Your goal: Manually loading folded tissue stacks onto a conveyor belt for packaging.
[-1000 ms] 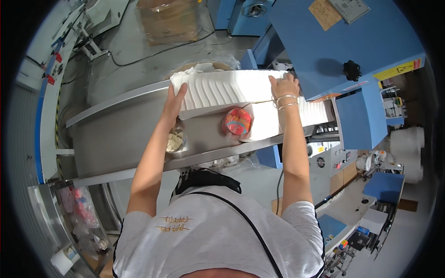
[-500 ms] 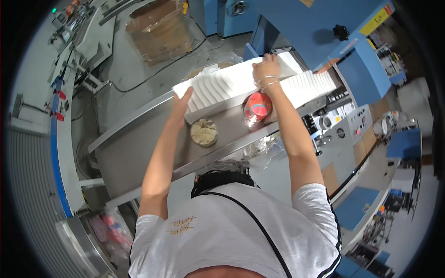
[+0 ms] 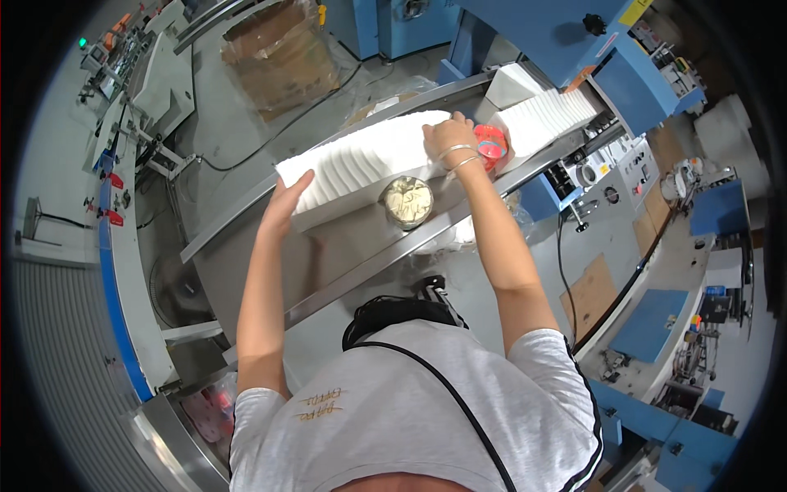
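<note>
A long row of white folded tissue-like sheets (image 3: 361,160) lies along a metal trough, pressed together on edge. My left hand (image 3: 287,201) grips its left end, thumb over the near corner. At its right end my right hand (image 3: 453,141) clasps the row from above with bent fingers. Just in front of the row stands a round cream-coloured item (image 3: 408,202) wrapped in clear plastic. A red round item (image 3: 492,145) in clear wrap sits right beside my right hand. Farther right lies another row of white sheets (image 3: 549,116), apart from the held one.
The metal trough (image 3: 254,262) has raised rims along both long sides. Blue machinery (image 3: 549,41) stands at its far right end. A plastic-lined cardboard box (image 3: 279,61) is on the floor beyond. A grey machine with a blue edge (image 3: 123,320) runs along the left.
Both hands have moved the held row leftward along the trough, away from the other white row. A gap now shows between them, with the red item near it. The view has shifted slightly.
</note>
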The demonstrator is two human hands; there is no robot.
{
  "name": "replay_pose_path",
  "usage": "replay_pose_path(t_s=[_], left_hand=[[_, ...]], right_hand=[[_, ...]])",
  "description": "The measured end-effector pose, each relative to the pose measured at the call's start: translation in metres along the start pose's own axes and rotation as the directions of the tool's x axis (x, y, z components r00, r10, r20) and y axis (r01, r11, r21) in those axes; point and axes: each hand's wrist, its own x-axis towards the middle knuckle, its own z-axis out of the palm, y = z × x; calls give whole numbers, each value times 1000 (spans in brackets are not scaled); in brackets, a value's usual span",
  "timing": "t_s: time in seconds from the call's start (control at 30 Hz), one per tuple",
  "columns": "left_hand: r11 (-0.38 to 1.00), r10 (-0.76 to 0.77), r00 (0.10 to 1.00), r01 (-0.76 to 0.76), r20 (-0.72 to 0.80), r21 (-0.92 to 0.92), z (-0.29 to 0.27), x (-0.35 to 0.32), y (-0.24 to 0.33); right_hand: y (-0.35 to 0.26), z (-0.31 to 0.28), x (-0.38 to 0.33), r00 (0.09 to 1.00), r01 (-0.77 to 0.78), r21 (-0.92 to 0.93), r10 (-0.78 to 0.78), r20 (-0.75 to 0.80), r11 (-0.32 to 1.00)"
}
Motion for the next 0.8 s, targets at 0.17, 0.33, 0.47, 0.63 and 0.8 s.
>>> replay_pose_path(t_s=[0.17, 0.33, 0.47, 0.63, 0.8], left_hand=[[1000, 29, 996, -28, 84, -15, 9, 20, -14], [998, -60, 995, 61, 76, -21, 9, 18, -13], [998, -54, 998, 52, 45, 41, 6, 21, -16], [994, -86, 996, 85, 7, 63, 10, 16, -12], [994, -112, 993, 113, -19, 11, 8, 14, -16]], right_hand=[[15, -11, -39, 886, -6, -80, -32, -462, 997], [-44, -23, -145, 999, 1, 193, -11, 47, 981], [-48, 26, -151, 983, 142, 282, -102, -151, 949], [-23, -31, -157, 911, 388, 437, -266, -315, 811], [39, -101, -63, 814, 409, 385, -140, -563, 827]])
